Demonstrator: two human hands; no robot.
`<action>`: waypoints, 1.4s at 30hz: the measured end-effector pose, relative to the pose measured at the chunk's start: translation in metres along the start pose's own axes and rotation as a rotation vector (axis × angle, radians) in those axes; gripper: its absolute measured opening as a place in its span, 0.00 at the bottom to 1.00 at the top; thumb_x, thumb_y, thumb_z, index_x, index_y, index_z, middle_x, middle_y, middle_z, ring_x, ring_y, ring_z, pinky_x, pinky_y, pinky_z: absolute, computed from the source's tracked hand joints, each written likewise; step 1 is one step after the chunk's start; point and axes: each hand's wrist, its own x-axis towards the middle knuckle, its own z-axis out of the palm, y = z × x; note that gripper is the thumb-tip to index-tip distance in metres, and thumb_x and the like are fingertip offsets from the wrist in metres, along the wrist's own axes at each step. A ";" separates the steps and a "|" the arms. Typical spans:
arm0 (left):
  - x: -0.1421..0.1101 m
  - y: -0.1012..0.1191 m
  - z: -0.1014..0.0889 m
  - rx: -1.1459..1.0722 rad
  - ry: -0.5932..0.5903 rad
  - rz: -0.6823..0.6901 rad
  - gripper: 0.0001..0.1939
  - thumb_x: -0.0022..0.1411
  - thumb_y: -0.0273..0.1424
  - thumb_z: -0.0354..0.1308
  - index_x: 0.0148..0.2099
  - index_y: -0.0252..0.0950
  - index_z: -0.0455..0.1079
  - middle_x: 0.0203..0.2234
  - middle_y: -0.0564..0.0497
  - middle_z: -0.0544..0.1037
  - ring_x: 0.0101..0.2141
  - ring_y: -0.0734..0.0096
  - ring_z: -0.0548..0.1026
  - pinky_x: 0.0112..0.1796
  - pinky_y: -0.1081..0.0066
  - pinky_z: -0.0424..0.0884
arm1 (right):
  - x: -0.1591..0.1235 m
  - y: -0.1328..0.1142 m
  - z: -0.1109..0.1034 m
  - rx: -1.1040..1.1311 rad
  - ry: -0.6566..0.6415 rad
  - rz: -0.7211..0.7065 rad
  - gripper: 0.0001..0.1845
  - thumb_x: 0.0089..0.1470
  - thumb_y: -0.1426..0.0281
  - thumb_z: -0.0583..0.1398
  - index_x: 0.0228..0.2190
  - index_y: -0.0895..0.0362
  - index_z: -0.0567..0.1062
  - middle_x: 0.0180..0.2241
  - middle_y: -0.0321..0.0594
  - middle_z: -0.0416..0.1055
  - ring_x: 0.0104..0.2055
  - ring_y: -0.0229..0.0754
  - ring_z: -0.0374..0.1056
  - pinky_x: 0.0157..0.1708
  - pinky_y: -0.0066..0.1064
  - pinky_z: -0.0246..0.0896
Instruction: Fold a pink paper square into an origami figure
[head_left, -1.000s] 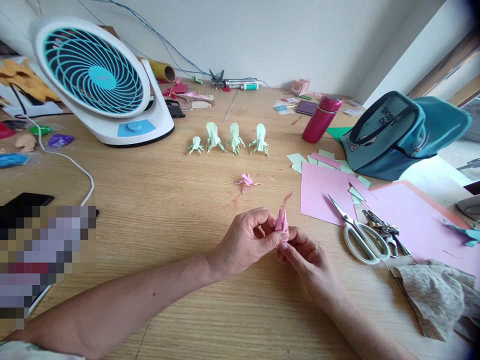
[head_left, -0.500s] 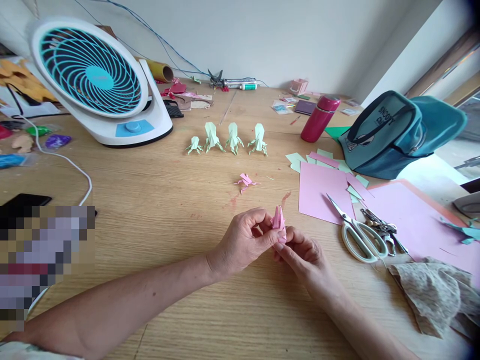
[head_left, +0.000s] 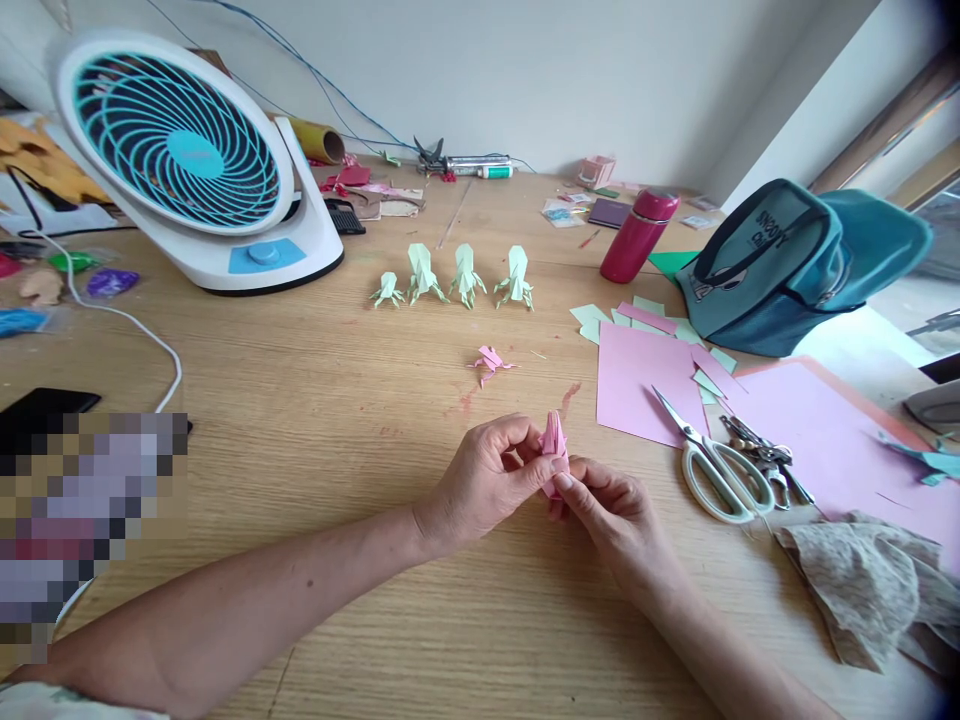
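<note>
A small pink folded paper piece (head_left: 553,436) stands upright between my hands, its narrow end pointing up. My left hand (head_left: 499,475) pinches it from the left, thumb across its front. Lower down, my right hand (head_left: 611,510) grips its bottom end between thumb and fingers; part of the paper is hidden there. Beyond my hands lies a small pink origami figure (head_left: 491,365) with thin legs. Farther back stand several pale green origami figures (head_left: 465,275) in a row, one smaller than the others.
A white and blue fan (head_left: 195,155) stands at the left. To the right are scissors (head_left: 724,475), keys (head_left: 772,460), pink paper (head_left: 645,375), green scraps and a crumpled cloth (head_left: 862,585). A red flask (head_left: 640,237) and a teal bag (head_left: 780,275) stand behind them.
My right thumb has shifted slightly up along the pink paper piece, and more of its bottom end shows below the thumbs. My left hand keeps its pinch.
</note>
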 end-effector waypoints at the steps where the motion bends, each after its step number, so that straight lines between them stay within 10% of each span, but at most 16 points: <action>1: 0.000 0.000 -0.001 -0.009 0.006 0.017 0.13 0.62 0.35 0.62 0.31 0.33 0.68 0.26 0.53 0.73 0.26 0.74 0.73 0.28 0.74 0.69 | 0.000 0.000 -0.001 -0.010 -0.008 0.012 0.20 0.56 0.54 0.65 0.25 0.57 0.77 0.23 0.36 0.69 0.26 0.36 0.62 0.28 0.27 0.58; 22: 0.003 0.002 -0.005 -0.266 0.002 -0.030 0.17 0.63 0.41 0.64 0.32 0.31 0.68 0.24 0.53 0.75 0.23 0.78 0.71 0.26 0.76 0.67 | -0.003 -0.002 -0.009 -0.009 -0.152 -0.129 0.10 0.58 0.60 0.65 0.39 0.50 0.83 0.31 0.38 0.76 0.33 0.39 0.68 0.36 0.28 0.64; 42: -0.005 0.005 -0.001 0.029 0.015 0.147 0.10 0.65 0.34 0.61 0.33 0.34 0.68 0.29 0.51 0.74 0.30 0.73 0.74 0.29 0.75 0.70 | 0.000 0.000 -0.001 -0.051 0.005 -0.087 0.18 0.57 0.55 0.64 0.26 0.56 0.76 0.22 0.36 0.70 0.26 0.37 0.65 0.28 0.28 0.61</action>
